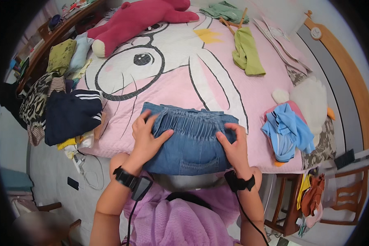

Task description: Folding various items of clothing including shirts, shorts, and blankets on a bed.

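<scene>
A folded blue denim garment [193, 147] with a gathered elastic waist and a patch pocket lies at the near edge of the bed, on a pink quilt [178, 89] with a rabbit print. My left hand [149, 135] rests at the garment's left side, thumb on the denim and fingers spread near the waistband. At the right side, my right hand [233, 141] has its thumb on the cloth and its fingers curved beside the waistband's end. Whether either hand pinches the fabric cannot be told. Both wrists carry black strapped devices with cables.
Piled clothes with a navy garment [72, 117] lie at the left. Light blue clothing [287, 132] sits at the right, by a white plush toy [310, 101]. Farther back are a red plush toy [144, 18], a lime-green garment [247, 52] and a green garment [224, 12]. A wooden chair [347, 196] stands at lower right.
</scene>
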`<state>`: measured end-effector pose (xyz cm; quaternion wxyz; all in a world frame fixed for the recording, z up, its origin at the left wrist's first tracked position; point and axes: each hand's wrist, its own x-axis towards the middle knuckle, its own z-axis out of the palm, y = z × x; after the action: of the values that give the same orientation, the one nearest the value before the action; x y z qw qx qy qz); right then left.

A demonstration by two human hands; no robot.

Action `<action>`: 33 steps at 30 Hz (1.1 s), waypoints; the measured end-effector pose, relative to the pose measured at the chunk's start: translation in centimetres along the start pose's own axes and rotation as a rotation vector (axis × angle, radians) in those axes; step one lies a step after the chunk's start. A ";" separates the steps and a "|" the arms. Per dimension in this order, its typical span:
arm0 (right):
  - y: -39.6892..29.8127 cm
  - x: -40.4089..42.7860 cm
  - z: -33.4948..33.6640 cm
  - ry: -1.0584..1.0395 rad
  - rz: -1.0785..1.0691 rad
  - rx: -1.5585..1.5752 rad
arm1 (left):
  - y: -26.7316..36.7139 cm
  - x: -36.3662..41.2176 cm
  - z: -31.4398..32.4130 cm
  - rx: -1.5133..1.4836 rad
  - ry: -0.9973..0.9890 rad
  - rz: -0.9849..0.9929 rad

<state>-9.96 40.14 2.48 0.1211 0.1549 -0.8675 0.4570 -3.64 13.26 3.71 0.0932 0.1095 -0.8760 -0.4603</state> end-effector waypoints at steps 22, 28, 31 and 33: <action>-21.9 6.7 12.0 -0.251 -0.330 0.506 | -0.6 0.9 -27.9 0.020 0.543 0.324; -27.0 7.1 28.4 -0.734 -0.038 0.773 | -5.2 1.4 -34.8 0.991 0.883 0.242; -25.0 5.1 33.6 -0.729 -0.083 0.718 | -11.3 2.3 -30.0 0.951 0.357 -0.002; -23.3 4.5 35.0 -0.848 0.086 0.885 | -15.2 3.7 -28.4 0.819 0.279 -0.118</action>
<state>-7.68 -2.14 2.32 -0.3289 0.3239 -0.5736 0.6767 1.94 -18.50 7.24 0.1332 0.2482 -0.9576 -0.0603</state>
